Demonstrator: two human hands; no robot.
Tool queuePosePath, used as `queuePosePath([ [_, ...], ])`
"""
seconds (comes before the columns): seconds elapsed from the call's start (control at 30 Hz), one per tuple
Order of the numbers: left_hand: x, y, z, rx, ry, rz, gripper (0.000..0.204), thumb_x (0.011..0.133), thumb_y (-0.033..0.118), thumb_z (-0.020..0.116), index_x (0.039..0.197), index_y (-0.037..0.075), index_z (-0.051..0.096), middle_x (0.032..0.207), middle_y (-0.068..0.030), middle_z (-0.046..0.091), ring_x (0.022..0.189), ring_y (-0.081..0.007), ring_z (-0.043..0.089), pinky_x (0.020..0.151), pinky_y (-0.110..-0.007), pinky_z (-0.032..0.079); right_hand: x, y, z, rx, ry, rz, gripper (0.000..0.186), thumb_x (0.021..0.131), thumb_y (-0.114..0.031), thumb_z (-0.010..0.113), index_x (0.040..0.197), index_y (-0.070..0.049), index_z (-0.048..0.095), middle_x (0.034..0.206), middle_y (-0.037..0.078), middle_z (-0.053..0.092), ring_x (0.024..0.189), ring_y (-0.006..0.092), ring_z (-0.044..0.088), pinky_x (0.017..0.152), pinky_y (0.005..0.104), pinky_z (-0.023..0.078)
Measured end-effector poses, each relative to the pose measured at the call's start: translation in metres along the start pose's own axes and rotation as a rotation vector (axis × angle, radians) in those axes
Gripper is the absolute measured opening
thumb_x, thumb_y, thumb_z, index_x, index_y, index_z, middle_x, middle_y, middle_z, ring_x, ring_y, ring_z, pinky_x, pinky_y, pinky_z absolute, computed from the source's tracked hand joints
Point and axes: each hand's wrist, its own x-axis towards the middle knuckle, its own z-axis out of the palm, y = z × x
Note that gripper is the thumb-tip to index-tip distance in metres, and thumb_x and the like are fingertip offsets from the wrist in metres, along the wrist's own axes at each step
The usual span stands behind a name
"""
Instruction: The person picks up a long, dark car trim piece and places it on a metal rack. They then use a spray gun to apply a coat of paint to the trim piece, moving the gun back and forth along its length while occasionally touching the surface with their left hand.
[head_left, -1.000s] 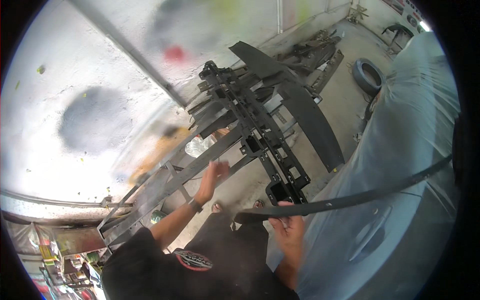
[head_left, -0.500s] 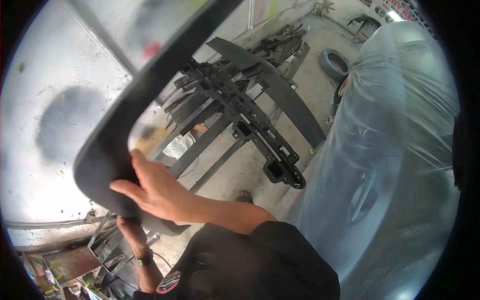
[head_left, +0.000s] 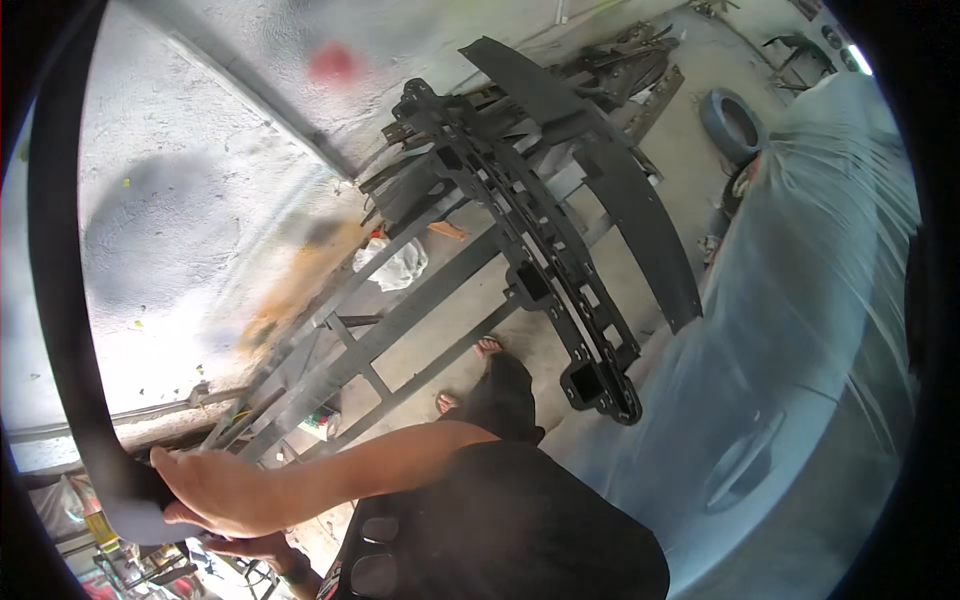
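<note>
A long curved black trim piece (head_left: 60, 250) rises along the far left of the view, its bent lower end near the bottom left corner. My right hand (head_left: 225, 490) reaches across my body and grips it at the bend, thumb on top. Just below, my left hand (head_left: 245, 548), partly hidden, holds the same end from underneath. To the right of both hands, a black slotted plastic bumper part (head_left: 530, 280) lies across a metal rack (head_left: 365, 360), beside a flat curved black panel (head_left: 640, 230).
A plastic-covered car (head_left: 790, 330) fills the right side. A paint-spattered white wall (head_left: 180, 280) runs along the left. More black parts (head_left: 620, 80) are piled at the back, near a tyre (head_left: 730, 125). A white plastic bag (head_left: 390, 262) lies beneath the rack. Cluttered items are at lower left.
The trim piece has swung from low on the right to upright at the far left. My right arm has crossed leftward with it, and my left hand has taken hold of it.
</note>
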Motion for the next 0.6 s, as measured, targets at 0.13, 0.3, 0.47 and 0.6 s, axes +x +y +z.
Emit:
queuePosePath([
  [0.13, -0.047, 0.024, 0.030, 0.063, 0.199, -0.026, 0.080, 0.104, 0.068, 0.025, 0.129, 0.001, 0.062, 0.119, -0.0143, 0.069, 0.116, -0.0253, 0.062, 0.104, -0.046, 0.045, 0.003, 0.001, -0.010, 0.114, 0.034, -0.115, 0.072, 0.092, -0.027, 0.072, 0.132, 0.022, 0.037, 0.079, 0.027, 0.065, 0.078, 0.0425, 0.069, 0.072, 0.0479, 0.054],
  [0.3, -0.062, -0.010, 0.029, 0.177, 0.253, -0.142, 0.080, 0.103, 0.068, 0.028, 0.129, 0.001, 0.062, 0.118, -0.0151, 0.069, 0.113, -0.0259, 0.063, 0.102, -0.046, 0.046, 0.008, 0.000, -0.039, 0.116, -0.017, -0.122, 0.073, 0.092, -0.027, 0.071, 0.134, 0.022, 0.037, 0.078, 0.026, 0.065, 0.077, 0.0419, 0.069, 0.071, 0.0477, 0.054],
  [0.47, -0.078, -0.040, 0.028, 0.298, 0.309, -0.297, 0.080, 0.102, 0.069, 0.031, 0.130, 0.000, 0.062, 0.118, -0.0160, 0.069, 0.111, -0.0265, 0.064, 0.099, -0.046, 0.048, 0.006, -0.015, -0.063, 0.187, -0.233, -0.040, 0.075, 0.091, -0.026, 0.072, 0.135, 0.023, 0.036, 0.080, 0.026, 0.066, 0.075, 0.0410, 0.069, 0.068, 0.0462, 0.054],
  [0.6, -0.082, -0.057, 0.021, 0.417, 0.314, -0.443, 0.081, 0.101, 0.069, 0.033, 0.131, 0.000, 0.062, 0.117, -0.0167, 0.069, 0.109, -0.0270, 0.065, 0.097, -0.046, 0.049, 0.002, -0.020, -0.074, 0.214, -0.178, -0.085, 0.069, 0.094, -0.028, 0.070, 0.132, 0.019, 0.037, 0.076, 0.022, 0.064, 0.070, 0.0379, 0.067, 0.064, 0.0452, 0.052],
])
